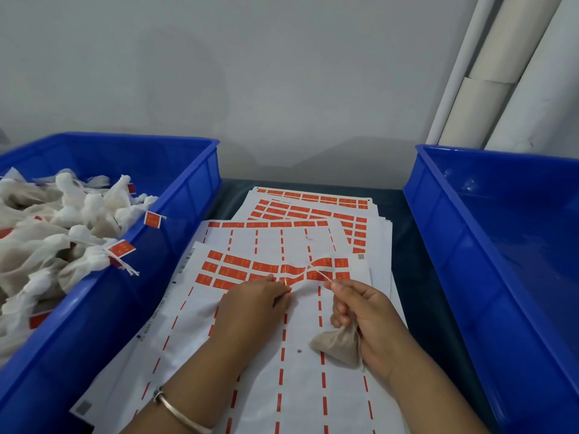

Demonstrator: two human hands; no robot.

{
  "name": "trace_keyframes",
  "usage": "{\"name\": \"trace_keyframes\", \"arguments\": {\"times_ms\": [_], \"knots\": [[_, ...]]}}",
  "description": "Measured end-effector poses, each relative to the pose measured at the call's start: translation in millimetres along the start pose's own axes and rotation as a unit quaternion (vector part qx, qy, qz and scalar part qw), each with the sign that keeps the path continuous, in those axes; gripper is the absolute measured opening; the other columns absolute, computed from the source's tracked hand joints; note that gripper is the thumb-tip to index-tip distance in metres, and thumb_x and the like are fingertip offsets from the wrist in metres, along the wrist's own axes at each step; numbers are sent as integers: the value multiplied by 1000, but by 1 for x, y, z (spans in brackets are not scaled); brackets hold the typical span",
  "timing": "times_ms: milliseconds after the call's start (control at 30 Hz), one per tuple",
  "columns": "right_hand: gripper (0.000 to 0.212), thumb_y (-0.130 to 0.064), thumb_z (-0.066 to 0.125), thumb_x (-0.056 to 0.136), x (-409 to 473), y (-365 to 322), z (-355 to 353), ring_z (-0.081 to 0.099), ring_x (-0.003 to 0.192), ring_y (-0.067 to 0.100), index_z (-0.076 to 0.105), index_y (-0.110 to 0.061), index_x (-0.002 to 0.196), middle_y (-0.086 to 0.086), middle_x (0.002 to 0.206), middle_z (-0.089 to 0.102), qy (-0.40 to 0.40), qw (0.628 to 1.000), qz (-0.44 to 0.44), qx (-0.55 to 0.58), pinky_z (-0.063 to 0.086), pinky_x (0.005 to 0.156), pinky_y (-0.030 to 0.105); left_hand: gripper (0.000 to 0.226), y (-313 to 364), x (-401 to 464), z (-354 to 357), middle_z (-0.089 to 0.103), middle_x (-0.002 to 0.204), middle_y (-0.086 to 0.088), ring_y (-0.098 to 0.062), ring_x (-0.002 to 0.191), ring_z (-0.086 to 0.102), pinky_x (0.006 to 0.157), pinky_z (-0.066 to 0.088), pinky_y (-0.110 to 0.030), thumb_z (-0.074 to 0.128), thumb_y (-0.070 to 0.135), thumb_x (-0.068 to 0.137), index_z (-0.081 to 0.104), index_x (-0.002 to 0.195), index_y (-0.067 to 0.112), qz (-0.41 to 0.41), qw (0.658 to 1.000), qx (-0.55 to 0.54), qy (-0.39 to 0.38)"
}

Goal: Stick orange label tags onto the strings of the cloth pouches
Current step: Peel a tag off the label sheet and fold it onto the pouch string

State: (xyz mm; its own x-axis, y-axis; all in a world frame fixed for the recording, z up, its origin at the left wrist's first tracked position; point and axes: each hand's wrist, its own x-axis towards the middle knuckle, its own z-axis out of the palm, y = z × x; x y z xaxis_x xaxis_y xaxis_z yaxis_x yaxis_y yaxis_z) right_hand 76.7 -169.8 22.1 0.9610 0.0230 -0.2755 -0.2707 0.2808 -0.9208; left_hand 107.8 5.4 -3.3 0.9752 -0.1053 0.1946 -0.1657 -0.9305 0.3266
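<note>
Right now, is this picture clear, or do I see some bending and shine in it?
Head view: wide-angle bending curves the right blue bin and the white pipes; soft, even light, with faint shine inside that bin and on the lifted orange label at the left hand; the right hand, pouch and sticker sheets look fairly sharp.

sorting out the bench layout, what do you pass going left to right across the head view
Blue bin of tagged cloth pouches → left hand on the label sheet → right hand holding a pouch → blue bin on the right.
</note>
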Motion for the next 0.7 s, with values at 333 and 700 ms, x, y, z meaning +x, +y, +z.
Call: {"name": "trace_keyframes", "arguments": {"times_ms": [333, 700], "knots": [[16, -20, 64, 88, -3, -3, 1, 49, 48, 12, 77, -17, 79, 4, 58, 58, -7, 1000, 6, 0, 47, 56, 24, 32, -1, 4, 0, 66, 112, 16, -6, 91, 62, 87, 45, -21, 46, 46, 91, 62, 117, 36, -52, 998, -32, -2], [14, -22, 66, 86, -4, -5, 2, 51, 48, 12, 77, -20, 78, 4, 60, 60, -4, 1000, 13, -8, 48, 56, 24, 29, 2, 4, 2, 68, 107, 16, 1, 73, 52, 75, 41, -16, 54, 45, 87, 65, 113, 36, -97, 991, -88, 22]]}}
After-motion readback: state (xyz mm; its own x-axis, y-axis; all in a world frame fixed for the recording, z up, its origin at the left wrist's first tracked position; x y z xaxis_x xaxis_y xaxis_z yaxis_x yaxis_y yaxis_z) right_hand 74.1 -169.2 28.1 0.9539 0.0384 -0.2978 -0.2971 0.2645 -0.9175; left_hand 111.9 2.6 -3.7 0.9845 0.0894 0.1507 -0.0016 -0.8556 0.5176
